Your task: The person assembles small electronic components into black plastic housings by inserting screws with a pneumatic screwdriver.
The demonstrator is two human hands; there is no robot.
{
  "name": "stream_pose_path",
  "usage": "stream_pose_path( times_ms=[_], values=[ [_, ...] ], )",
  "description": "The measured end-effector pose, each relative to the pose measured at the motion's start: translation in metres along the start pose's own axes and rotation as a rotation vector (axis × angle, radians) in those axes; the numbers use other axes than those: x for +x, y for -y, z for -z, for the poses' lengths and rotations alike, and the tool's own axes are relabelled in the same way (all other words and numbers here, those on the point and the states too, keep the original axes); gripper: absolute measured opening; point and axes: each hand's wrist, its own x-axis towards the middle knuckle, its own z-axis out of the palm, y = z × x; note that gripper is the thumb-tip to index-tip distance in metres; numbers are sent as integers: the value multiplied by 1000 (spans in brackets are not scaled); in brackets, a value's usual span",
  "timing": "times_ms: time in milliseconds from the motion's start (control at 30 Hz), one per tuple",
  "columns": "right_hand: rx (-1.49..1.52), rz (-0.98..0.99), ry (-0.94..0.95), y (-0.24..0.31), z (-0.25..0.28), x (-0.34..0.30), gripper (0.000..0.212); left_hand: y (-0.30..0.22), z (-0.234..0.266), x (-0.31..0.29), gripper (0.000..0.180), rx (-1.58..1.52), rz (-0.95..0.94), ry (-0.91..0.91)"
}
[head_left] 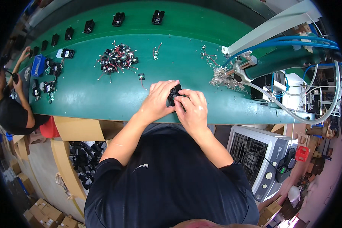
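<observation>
Close to my body, over the near edge of the green table (98, 102), I hold a small black plastic housing (173, 93). My left hand (155, 102) wraps around its left side, thumb underneath. On its right side, the fingers of my right hand (194, 110) are bent and pinched against it; whether a small part sits between them I cannot make out. A little beyond my left hand lies a small black part with a red wire (141, 77). Farther off is a heap of similar wired parts (117, 59), with red wires and white connectors.
Black assembled units (118, 19) stand in a row along the far green strip. A pneumatic machine (250, 68) with blue hoses is at the right, above scattered small metal pieces (222, 78). A co-worker (17, 98) sits at the left beside a blue bin (38, 65).
</observation>
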Motion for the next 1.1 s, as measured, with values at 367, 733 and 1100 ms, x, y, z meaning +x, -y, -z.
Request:
stream_pose_path(
  times_ms=[367,733,1100],
  values=[
    [74,-113,28,4,3,3,17,0,0,0,87,-1,16,-27],
    [-97,-132,176,8,3,8,12,0,-4,0,81,57,-23,-62],
    [-165,-22,186,8,-2,12,7,4,1,1,73,-4,-43,-78]
  ],
)
